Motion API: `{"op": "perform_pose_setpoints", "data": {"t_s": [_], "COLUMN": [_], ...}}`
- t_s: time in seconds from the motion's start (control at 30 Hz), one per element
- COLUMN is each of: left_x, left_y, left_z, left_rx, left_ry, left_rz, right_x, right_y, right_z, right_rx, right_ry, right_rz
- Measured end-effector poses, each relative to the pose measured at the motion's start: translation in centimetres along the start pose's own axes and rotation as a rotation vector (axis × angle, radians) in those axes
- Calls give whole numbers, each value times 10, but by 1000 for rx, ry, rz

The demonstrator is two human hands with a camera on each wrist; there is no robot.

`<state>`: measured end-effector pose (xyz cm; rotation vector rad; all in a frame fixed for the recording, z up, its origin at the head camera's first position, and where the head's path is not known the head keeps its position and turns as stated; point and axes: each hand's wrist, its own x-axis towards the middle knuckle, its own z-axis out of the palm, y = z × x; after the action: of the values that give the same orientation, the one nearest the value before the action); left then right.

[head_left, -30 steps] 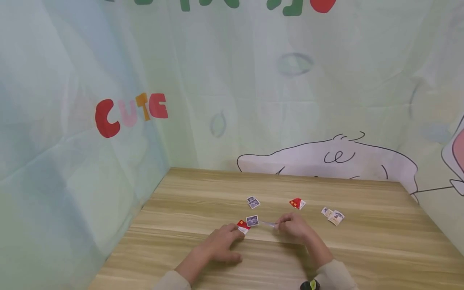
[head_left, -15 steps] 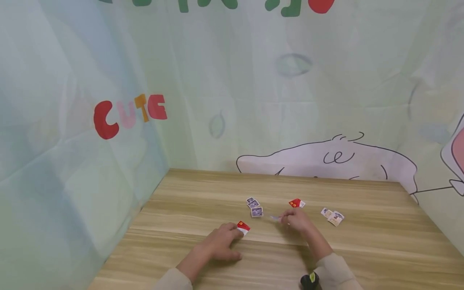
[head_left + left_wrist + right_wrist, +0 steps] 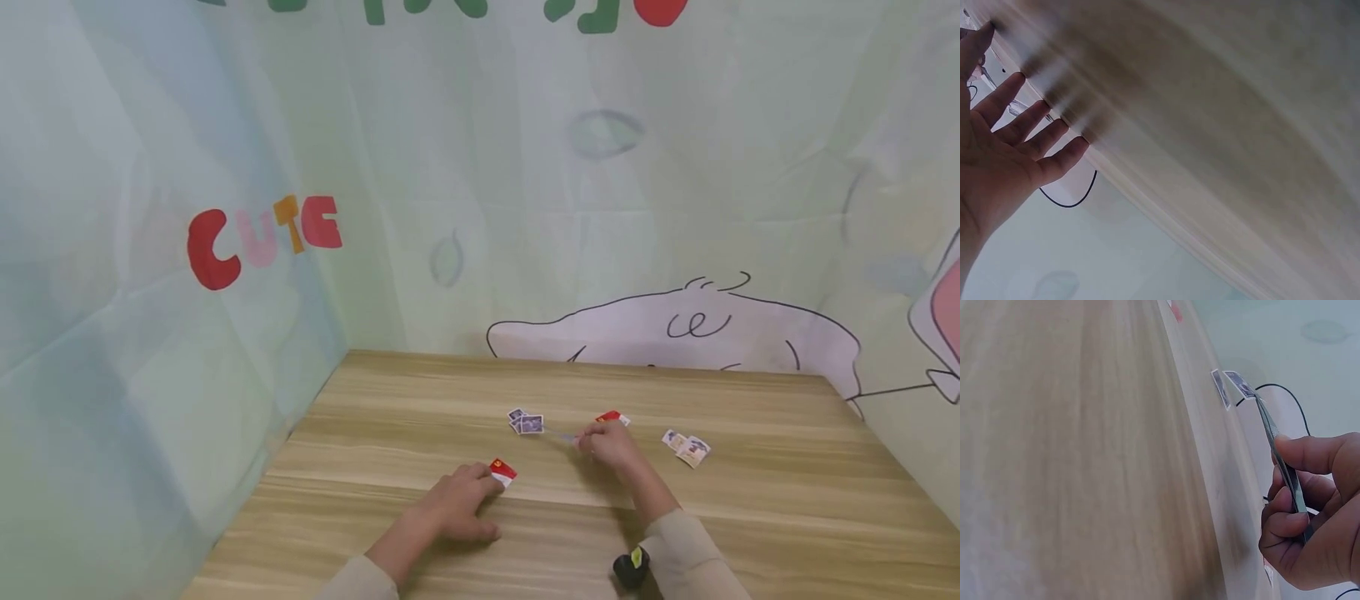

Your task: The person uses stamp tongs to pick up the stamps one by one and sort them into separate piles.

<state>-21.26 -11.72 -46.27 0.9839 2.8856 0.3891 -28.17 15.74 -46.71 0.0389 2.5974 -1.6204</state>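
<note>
My right hand (image 3: 611,447) grips a pair of metal tweezers (image 3: 1282,461) between thumb and fingers. At the tweezers' tips is a small grey-violet stamp (image 3: 1239,385) with a white border. In the head view this stamp overlaps other grey-violet stamps (image 3: 515,414) at the middle of the table; one lying stamp (image 3: 1220,389) shows beside it in the right wrist view. My left hand (image 3: 456,502) rests on the table with fingers spread, its fingertips at the lower edge of a red-and-white stamp (image 3: 503,471). The left wrist view shows its straight fingers (image 3: 1025,122).
Beyond my right hand lies another red-and-white stamp (image 3: 612,417), partly hidden. Several beige stamps (image 3: 693,451) overlap to the right. The wood-grain table (image 3: 390,400) meets a printed fabric backdrop (image 3: 420,208) at the back and left. A black wrist device (image 3: 632,569) sits at my right sleeve.
My right hand has carried the grey-violet stamp with the tweezers away from the red-and-white stamp, farther back onto the other grey-violet stamps. My left hand has stayed in place.
</note>
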Motion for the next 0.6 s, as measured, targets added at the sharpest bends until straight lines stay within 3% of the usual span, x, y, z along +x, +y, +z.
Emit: {"op": "perform_pose_setpoints", "data": {"t_s": [0.6], "left_x": [-1], "left_y": [3], "left_z": [-3], "left_rx": [4], "left_ry": [-4], "left_rz": [-7], "right_x": [15], "right_y": [2], "right_z": [9], "right_rx": [33], "right_ry": [37], "right_rz": [44]}}
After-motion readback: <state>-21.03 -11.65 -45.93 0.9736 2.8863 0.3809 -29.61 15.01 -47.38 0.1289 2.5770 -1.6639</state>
